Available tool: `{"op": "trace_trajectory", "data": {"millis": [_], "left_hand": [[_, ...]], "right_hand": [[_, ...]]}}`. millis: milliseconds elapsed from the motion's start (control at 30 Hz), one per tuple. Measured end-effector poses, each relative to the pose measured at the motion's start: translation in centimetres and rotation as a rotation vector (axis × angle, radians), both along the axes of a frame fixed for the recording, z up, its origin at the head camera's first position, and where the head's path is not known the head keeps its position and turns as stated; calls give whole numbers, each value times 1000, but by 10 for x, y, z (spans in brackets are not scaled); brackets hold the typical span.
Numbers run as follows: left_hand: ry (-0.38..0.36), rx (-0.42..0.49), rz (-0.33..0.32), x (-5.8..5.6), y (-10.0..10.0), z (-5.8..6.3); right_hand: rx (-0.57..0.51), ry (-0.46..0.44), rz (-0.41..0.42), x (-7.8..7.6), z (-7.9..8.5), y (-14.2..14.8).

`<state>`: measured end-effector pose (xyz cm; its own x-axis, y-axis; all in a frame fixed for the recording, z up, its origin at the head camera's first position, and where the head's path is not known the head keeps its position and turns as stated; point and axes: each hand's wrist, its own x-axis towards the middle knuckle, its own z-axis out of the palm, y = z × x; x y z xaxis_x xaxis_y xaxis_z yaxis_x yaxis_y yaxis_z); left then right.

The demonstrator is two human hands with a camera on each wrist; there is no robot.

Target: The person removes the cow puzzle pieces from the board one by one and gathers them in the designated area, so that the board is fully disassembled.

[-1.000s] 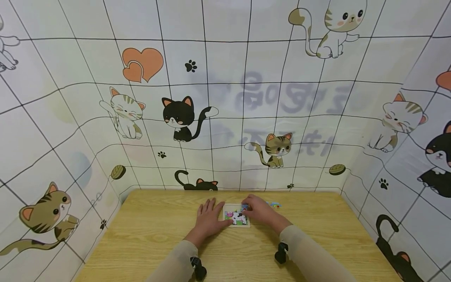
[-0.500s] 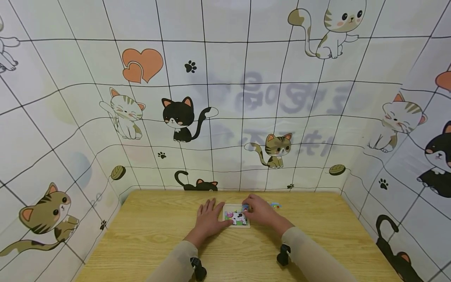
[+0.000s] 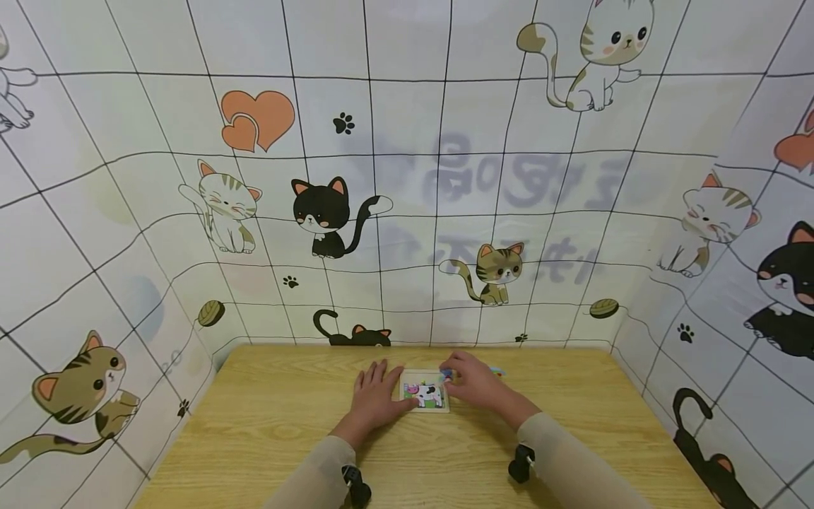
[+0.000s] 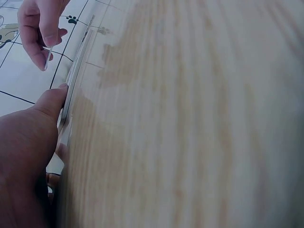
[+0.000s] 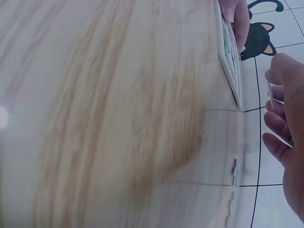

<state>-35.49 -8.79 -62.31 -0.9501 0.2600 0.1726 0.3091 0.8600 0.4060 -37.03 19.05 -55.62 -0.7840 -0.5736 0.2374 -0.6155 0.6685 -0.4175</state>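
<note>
A small puzzle board (image 3: pixel 425 406) with a pale frame and a cow picture lies on the wooden table. My left hand (image 3: pixel 378 403) rests at its left side, fingers spread, with the thumb on the board near its lower edge. My right hand (image 3: pixel 473 382) is over the board's upper right corner and pinches a thin puzzle piece (image 5: pixel 271 95) between thumb and fingertips. Blue shows on this piece in the head view. Both wrist views show it held up off the board, tilted on edge. The fingers hide part of the piece and the board's right edge.
Several loose, colourful puzzle pieces (image 3: pixel 498 371) lie on the table behind the right hand, partly hidden by it; the right wrist view shows such pieces (image 5: pixel 233 172) edge-on. The table (image 3: pixel 267 417) ends at a cloth wall (image 3: pixel 413 283) printed with cats.
My right hand has shifted slightly to the right with the piece, showing more of the board's corner and covering more of the loose pieces. The left hand holds its place on the board.
</note>
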Motion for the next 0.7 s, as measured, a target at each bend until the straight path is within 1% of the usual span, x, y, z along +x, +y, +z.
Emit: {"op": "trace_trajectory", "data": {"millis": [100, 267, 367, 567, 700], "left_hand": [[-10, 5, 1, 1, 0, 1], [-12, 7, 5, 3, 0, 4], [-9, 10, 2, 5, 0, 5], [-5, 13, -4, 6, 0, 8], [-4, 4, 1, 5, 1, 6]], "right_hand": [[6, -10, -15, 1, 2, 3], [-31, -30, -16, 5, 6, 9], [-39, -32, -32, 7, 8, 12], [-35, -8, -59, 6, 7, 20], [-52, 4, -59, 6, 8, 26]]}}
